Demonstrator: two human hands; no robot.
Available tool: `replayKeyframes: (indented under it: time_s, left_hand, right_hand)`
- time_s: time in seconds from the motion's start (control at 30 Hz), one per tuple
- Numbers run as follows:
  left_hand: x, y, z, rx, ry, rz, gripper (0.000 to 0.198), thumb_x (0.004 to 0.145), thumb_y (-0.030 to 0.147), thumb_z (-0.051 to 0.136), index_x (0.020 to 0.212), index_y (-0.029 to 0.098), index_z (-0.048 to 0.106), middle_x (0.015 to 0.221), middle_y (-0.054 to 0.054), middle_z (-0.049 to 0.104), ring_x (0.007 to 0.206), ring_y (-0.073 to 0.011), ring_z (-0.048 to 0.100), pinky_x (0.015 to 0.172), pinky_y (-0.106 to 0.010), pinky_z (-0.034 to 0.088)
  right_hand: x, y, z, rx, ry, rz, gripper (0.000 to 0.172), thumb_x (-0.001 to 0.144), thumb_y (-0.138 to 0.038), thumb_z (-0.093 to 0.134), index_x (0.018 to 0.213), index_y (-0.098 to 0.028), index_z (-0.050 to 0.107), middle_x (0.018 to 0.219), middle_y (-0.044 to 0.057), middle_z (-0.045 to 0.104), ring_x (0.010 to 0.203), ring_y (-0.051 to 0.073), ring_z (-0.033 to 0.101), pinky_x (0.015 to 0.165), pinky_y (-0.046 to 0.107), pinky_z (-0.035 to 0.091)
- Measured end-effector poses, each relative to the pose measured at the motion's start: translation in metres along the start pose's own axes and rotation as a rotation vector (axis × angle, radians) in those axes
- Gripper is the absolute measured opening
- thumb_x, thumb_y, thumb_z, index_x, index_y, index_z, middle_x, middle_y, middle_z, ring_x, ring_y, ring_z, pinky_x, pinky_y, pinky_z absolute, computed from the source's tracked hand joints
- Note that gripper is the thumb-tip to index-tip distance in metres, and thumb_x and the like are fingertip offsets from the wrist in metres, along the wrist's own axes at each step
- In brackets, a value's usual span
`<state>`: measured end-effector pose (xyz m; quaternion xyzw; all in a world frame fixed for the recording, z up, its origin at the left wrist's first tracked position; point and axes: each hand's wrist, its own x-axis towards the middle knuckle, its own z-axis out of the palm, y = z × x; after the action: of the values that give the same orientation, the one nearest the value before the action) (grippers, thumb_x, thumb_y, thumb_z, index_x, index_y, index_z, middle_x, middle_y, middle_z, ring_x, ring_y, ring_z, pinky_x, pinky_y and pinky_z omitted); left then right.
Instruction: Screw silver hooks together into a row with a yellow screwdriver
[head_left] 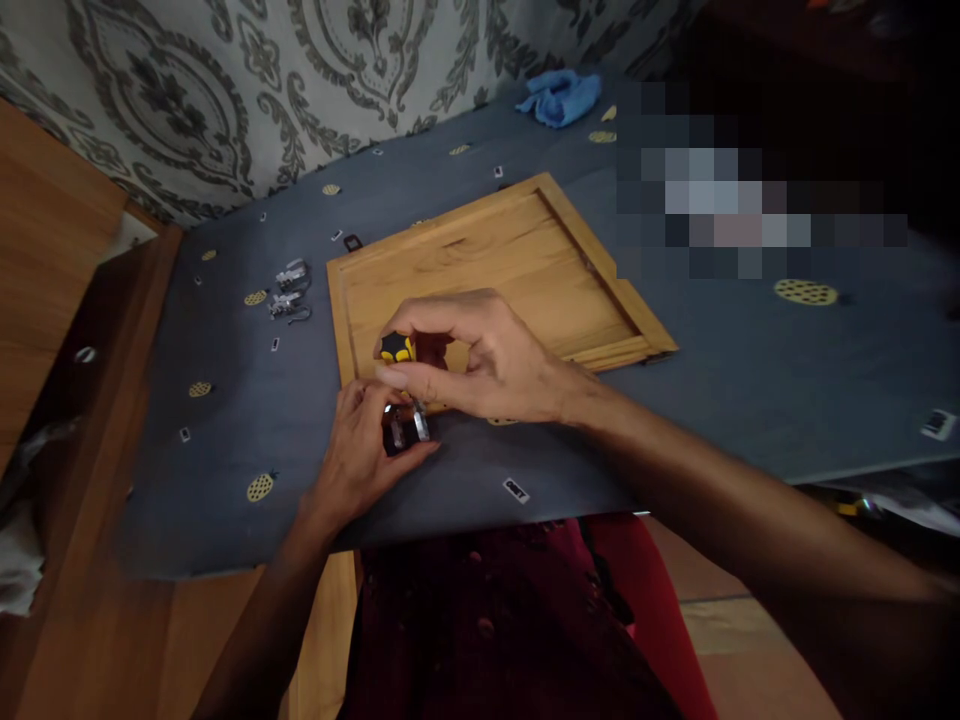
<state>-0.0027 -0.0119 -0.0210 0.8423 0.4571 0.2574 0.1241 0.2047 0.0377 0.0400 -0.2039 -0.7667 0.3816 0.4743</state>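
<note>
My right hand (487, 360) is closed around the black-and-yellow handle of a screwdriver (396, 347), held over the near left corner of a framed wooden panel (472, 260). The fingers and thumb grip the handle's sides; the shaft is mostly hidden. Just below, my left hand (356, 440) pinches a shiny metal hinge (420, 422) between thumb and fingers. The hinge is at the panel's near edge, under the screwdriver. Whether the screwdriver tip touches it I cannot tell.
Two more metal hinges (291, 290) lie left of the panel on a dark blue tablecloth (465, 480) with a pineapple print. A blue cloth (561, 97) lies at the back, near a patterned curtain (360, 60). Wooden furniture (52, 270) stands at the left.
</note>
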Motion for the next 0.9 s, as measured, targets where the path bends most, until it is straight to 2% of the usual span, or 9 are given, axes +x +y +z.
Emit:
replayKeyframes:
  time_s: [0.17, 0.37, 0.47, 0.6, 0.7, 0.9]
  left_hand:
    - [0.0, 0.0016, -0.0011, 0.04, -0.006, -0.001, 0.046, 0.083, 0.042, 0.079, 0.114, 0.024, 0.05, 0.101, -0.004, 0.061, 0.096, -0.0273, 0.059, 0.084, -0.045, 0.052]
    - [-0.0016, -0.0007, 0.0011, 0.056, 0.027, 0.04, 0.044, 0.086, 0.046, 0.075, 0.114, 0.023, 0.05, 0.104, -0.005, 0.061, 0.098, -0.0268, 0.06, 0.084, -0.044, 0.053]
    - [-0.0007, -0.0007, 0.0008, 0.049, 0.037, 0.046, 0.045, 0.086, 0.047, 0.075, 0.115, 0.023, 0.051, 0.104, -0.006, 0.062, 0.098, -0.0271, 0.06, 0.083, -0.044, 0.052]
    - [0.002, 0.0034, -0.0026, 0.016, -0.016, 0.007, 0.043, 0.083, 0.039, 0.079, 0.112, 0.024, 0.052, 0.105, -0.005, 0.063, 0.096, -0.0259, 0.06, 0.085, -0.044, 0.051]
    - [0.0025, 0.0051, -0.0038, -0.003, -0.019, -0.001, 0.042, 0.082, 0.036, 0.081, 0.111, 0.024, 0.052, 0.106, -0.005, 0.064, 0.098, -0.0254, 0.061, 0.088, -0.044, 0.051]
    - [0.0012, 0.0023, -0.0019, -0.002, -0.015, -0.012, 0.043, 0.083, 0.04, 0.079, 0.112, 0.024, 0.051, 0.106, -0.004, 0.063, 0.097, -0.0253, 0.061, 0.087, -0.044, 0.052]
  right_hand:
    - [0.0008, 0.0024, 0.0006, -0.068, 0.052, -0.106, 0.028, 0.092, -0.028, 0.07, 0.072, -0.015, 0.056, 0.065, -0.008, 0.048, 0.059, 0.004, 0.044, 0.056, 0.019, 0.037]
    - [-0.0028, 0.0028, 0.0062, -0.15, 0.115, -0.11, 0.035, 0.093, -0.037, 0.069, 0.068, -0.019, 0.051, 0.066, -0.005, 0.05, 0.06, 0.007, 0.047, 0.056, 0.023, 0.04]
    - [-0.0037, 0.0021, 0.008, -0.173, 0.204, -0.173, 0.037, 0.091, -0.037, 0.072, 0.067, -0.019, 0.051, 0.065, -0.006, 0.052, 0.059, 0.007, 0.049, 0.057, 0.023, 0.041]
    - [-0.0029, 0.0023, 0.0073, -0.169, 0.326, -0.11, 0.039, 0.086, -0.035, 0.077, 0.066, -0.02, 0.048, 0.064, -0.007, 0.05, 0.057, 0.007, 0.046, 0.055, 0.022, 0.039]
    - [-0.0025, 0.0029, 0.0058, -0.171, 0.29, -0.092, 0.038, 0.088, -0.035, 0.075, 0.066, -0.02, 0.048, 0.065, -0.006, 0.05, 0.058, 0.007, 0.046, 0.056, 0.023, 0.039]
    - [-0.003, 0.0048, 0.0084, -0.164, 0.225, -0.095, 0.035, 0.091, -0.035, 0.072, 0.069, -0.019, 0.05, 0.066, -0.007, 0.049, 0.059, 0.006, 0.044, 0.056, 0.022, 0.038]
